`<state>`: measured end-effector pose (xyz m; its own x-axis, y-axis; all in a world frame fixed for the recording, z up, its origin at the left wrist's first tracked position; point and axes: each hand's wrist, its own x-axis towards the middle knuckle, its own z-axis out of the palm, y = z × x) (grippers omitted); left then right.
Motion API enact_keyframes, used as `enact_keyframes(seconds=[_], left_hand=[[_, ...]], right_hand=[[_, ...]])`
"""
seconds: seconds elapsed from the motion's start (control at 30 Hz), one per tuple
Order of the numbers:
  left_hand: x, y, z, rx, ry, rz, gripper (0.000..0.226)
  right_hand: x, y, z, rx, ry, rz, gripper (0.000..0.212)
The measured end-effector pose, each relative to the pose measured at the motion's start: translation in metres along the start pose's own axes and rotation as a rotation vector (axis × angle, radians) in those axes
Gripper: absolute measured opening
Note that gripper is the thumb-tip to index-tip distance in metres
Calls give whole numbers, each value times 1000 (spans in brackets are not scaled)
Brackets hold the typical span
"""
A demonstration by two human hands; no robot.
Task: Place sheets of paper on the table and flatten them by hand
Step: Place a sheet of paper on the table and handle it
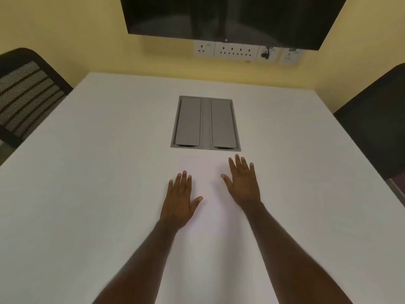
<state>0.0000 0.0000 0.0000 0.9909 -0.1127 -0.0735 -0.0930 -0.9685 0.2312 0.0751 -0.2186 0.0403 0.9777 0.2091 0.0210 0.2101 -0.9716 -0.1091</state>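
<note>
A white sheet of paper point(209, 216) lies flat on the white table point(87, 172), just in front of me; its far edge stops short of the grey hatch. My left hand point(180, 199) rests palm down on the sheet's left edge, fingers spread. My right hand point(243, 183) lies palm down on the sheet's right side, a little farther from me, fingers spread too. Neither hand holds anything. The sheet is hard to tell from the tabletop, and its near end runs out of view between my forearms.
A grey two-flap cable hatch point(205, 122) is set into the table beyond the paper. Black chairs stand at the left point(26, 93) and right point(377, 119). A dark screen point(232, 16) and wall sockets point(236, 51) are on the yellow wall.
</note>
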Motion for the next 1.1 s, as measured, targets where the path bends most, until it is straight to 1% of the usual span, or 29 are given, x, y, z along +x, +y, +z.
enact_keyframes(seconds=[0.13, 0.27, 0.4, 0.6, 0.7, 0.77, 0.8, 0.83, 0.87, 0.93, 0.97, 1.0, 1.03, 1.07, 1.1], left_hand=[[3, 1, 21, 70, 14, -15, 90], [2, -1, 35, 71, -24, -27, 90], [7, -1, 41, 92, 6, -41, 87], [10, -4, 48, 95, 49, -28, 85], [9, -5, 49, 75, 72, -21, 85], [9, -5, 49, 62, 81, -19, 86], [8, -6, 48, 39, 93, -16, 87], [6, -6, 46, -1, 112, -7, 88], [4, -6, 42, -62, 139, 8, 89], [0, -3, 30, -286, 214, 17, 93], [-1, -3, 21, -451, 266, -14, 93], [-1, -2, 9, -637, 328, -79, 90], [-2, -3, -7, -830, 375, -166, 88], [-2, -4, -27, -1020, 390, -247, 87], [-4, -5, -49, -1195, 381, -292, 87]], right_hand=[[23, 7, 24, -42, -54, 101, 70], [38, 14, 37, -49, -119, 87, 70], [44, 18, 42, -61, -170, 89, 69], [42, 19, 47, 49, -143, 108, 64], [42, 18, 45, 100, -119, 73, 57], [41, 14, 40, 126, -66, 43, 51], [38, 11, 36, 145, -11, 28, 49], [34, 8, 32, 193, 48, 11, 48], [28, 3, 27, 310, 98, -5, 48], [10, -7, 15, 710, 128, -15, 56], [0, -12, 7, 879, 132, -9, 62], [-9, -16, -3, 975, 150, -5, 69], [-19, -19, -15, 1019, 171, -2, 76], [-31, -21, -29, 1060, 189, -3, 82], [-44, -22, -46, 1096, 192, -10, 87]])
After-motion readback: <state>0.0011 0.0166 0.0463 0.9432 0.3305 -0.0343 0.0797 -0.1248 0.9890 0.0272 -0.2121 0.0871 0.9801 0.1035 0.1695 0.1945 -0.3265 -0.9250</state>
